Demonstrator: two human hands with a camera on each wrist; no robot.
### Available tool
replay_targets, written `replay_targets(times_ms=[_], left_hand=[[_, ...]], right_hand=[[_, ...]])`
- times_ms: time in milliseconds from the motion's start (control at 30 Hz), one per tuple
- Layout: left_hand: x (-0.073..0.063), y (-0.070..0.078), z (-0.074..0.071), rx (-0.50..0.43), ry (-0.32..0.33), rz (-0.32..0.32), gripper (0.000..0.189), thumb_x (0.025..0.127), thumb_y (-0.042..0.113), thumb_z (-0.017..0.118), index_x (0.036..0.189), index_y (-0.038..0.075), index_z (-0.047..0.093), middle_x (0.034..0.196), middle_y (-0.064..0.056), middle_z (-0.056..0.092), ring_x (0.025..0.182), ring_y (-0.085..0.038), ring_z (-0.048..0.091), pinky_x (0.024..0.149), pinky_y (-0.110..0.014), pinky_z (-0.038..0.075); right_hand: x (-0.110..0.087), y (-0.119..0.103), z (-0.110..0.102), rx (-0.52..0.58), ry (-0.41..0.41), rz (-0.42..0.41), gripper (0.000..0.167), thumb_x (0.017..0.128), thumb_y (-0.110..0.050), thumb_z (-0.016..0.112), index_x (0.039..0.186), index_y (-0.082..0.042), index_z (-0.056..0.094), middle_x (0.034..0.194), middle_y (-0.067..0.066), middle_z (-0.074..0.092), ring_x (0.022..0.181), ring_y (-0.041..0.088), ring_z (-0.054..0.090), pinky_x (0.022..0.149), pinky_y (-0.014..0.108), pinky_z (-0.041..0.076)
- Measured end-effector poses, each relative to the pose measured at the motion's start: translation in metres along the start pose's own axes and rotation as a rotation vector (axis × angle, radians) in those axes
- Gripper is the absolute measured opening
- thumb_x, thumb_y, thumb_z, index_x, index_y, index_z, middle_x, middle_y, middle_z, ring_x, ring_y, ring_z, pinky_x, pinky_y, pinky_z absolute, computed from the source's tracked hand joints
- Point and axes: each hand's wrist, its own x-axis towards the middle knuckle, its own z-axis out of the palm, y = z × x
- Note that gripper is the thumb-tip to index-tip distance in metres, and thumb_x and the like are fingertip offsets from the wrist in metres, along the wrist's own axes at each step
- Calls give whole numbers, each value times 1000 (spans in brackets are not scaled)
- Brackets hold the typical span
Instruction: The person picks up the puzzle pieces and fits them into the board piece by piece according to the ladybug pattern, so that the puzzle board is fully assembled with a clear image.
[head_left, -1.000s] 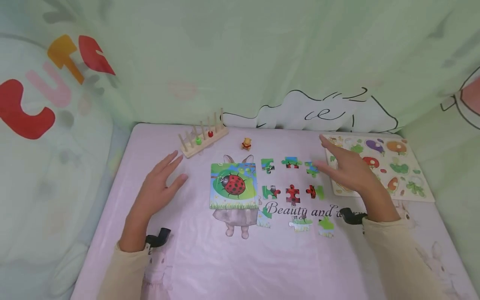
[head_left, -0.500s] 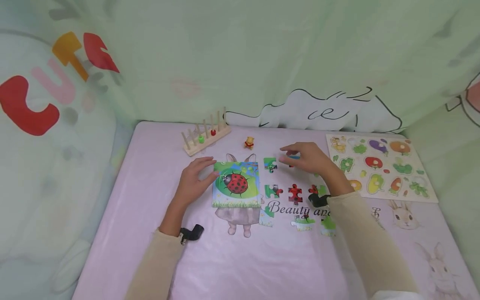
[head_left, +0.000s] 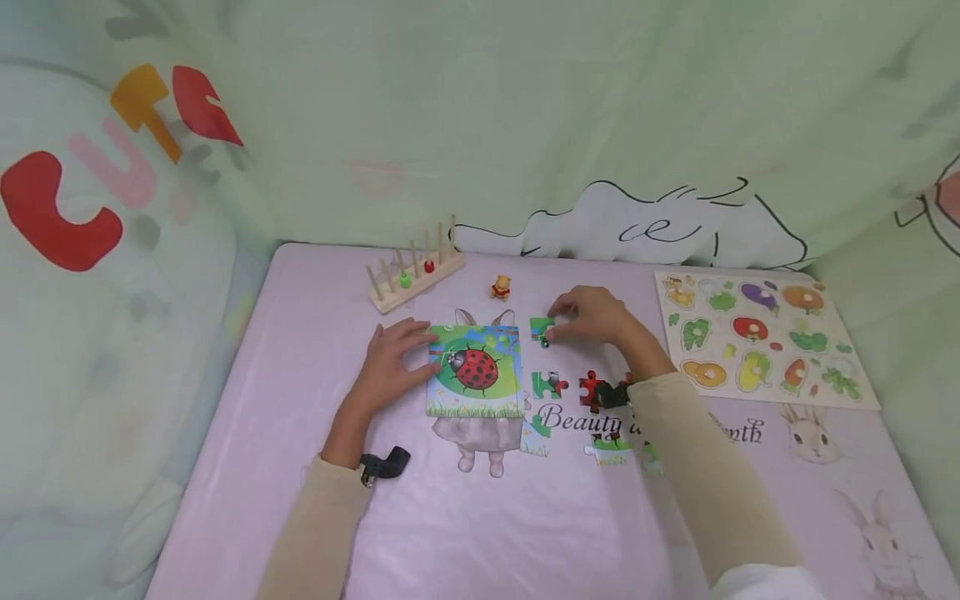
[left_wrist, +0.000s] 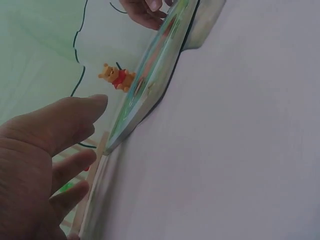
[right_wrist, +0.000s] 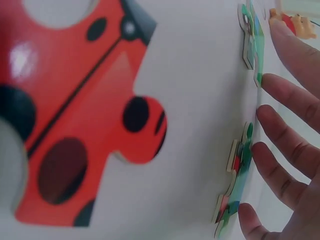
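While the left hand [head_left: 393, 360] is resting flat-fingered against the ladybird board [head_left: 475, 371], steadying it, the right hand [head_left: 592, 317] is pinching a corner piece [head_left: 542, 327] off the surface [head_left: 480, 517].

Pink table cover [head_left: 315, 300] under ladybird board [head_left: 475, 371], loose puzzle pieces [head_left: 550, 384], peg rack [head_left: 414, 273].
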Motion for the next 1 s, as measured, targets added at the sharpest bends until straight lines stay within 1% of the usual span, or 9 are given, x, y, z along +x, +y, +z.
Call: replay_targets(times_ms=[67, 167, 267, 367, 500, 600, 767, 867, 1000], left_hand=[[-1, -2, 0, 25, -7, 2, 50, 84, 34, 83, 129, 16, 71, 147, -6, 59, 148, -32, 40, 122, -69, 5], [-2, -5, 1, 42, -33, 1, 52, 84, 37, 82, 131, 18, 70, 149, -4, 57, 150, -32, 37, 122, -67, 1], [-2, -7, 1, 69, -62, 11, 56, 84, 39, 81, 134, 19, 68, 152, -3, 54, 152, -32, 34, 123, -66, 0], [-2, -9, 1, 105, -93, 26, 60, 84, 43, 81, 137, 21, 66, 155, -1, 51, 153, -32, 31, 123, -66, 0], [-2, -10, 1, 138, -118, 30, 63, 84, 46, 80, 140, 22, 64, 158, 0, 48, 154, -31, 29, 123, -65, -1], [-1, -9, 1, 152, -127, 30, 65, 84, 48, 79, 142, 22, 62, 158, 0, 48, 154, -32, 28, 123, -66, 0], [-2, -8, 1, 174, -135, 27, 69, 85, 48, 78, 145, 21, 59, 158, -1, 47, 154, -34, 28, 122, -68, 1], [-3, -7, 0, 170, -139, 22, 70, 86, 47, 78, 146, 20, 58, 159, -1, 47, 154, -34, 27, 122, -67, 0], [-3, -6, 0, 173, -143, 20, 71, 86, 47, 78, 147, 19, 57, 159, -1, 46, 155, -33, 26, 122, -67, 1]], right_hand=[[1, -1, 0, 1, -4, 13, 44, 83, -41, 84, 119, -17, 74, 124, 11, 64, 114, 31, 54, 99, 58, 42], [1, 0, 1, 6, -8, 24, 44, 81, -42, 85, 117, -18, 74, 125, 10, 64, 113, 31, 53, 100, 60, 40], [3, 1, 2, 14, -11, 37, 44, 80, -40, 87, 116, -19, 74, 125, 9, 64, 113, 31, 52, 102, 63, 38], [5, 3, 3, 20, -11, 52, 43, 79, -36, 89, 115, -19, 73, 125, 10, 63, 114, 32, 51, 105, 70, 32], [6, 3, 5, 19, -1, 67, 41, 78, -31, 89, 113, -19, 72, 126, 9, 64, 116, 32, 51, 109, 78, 21], [6, 2, 5, 17, 7, 61, 40, 79, -29, 89, 112, -17, 71, 124, 9, 66, 115, 33, 51, 109, 79, 19], [6, 3, 6, 21, 21, 33, 39, 79, -27, 89, 111, -15, 70, 120, 9, 67, 111, 33, 51, 107, 76, 22], [4, 3, 6, 38, 39, 28, 35, 80, -25, 88, 107, -15, 68, 118, 9, 66, 108, 32, 51, 105, 73, 25], [1, 2, 4, 62, 64, 15, 24, 86, -25, 83, 100, -15, 66, 109, 9, 65, 100, 31, 52, 94, 57, 36]])
